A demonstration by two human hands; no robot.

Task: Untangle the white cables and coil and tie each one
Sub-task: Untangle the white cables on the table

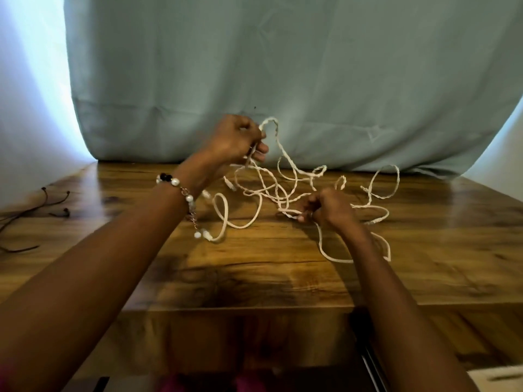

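Near: wooden table [254, 278] | left hand [235, 138] lifts, right hand [325, 206] pinches white cables [271, 190] | untangling; 0 coiled, 0 tied

The table [254, 278] is wood-grained with a glossy sheen, catching light at its far right. The white cables [283, 190] look braided and matt. Behind hangs a matt, creased cloth curtain [283, 66]; glossy beads form the bracelet [181, 190]
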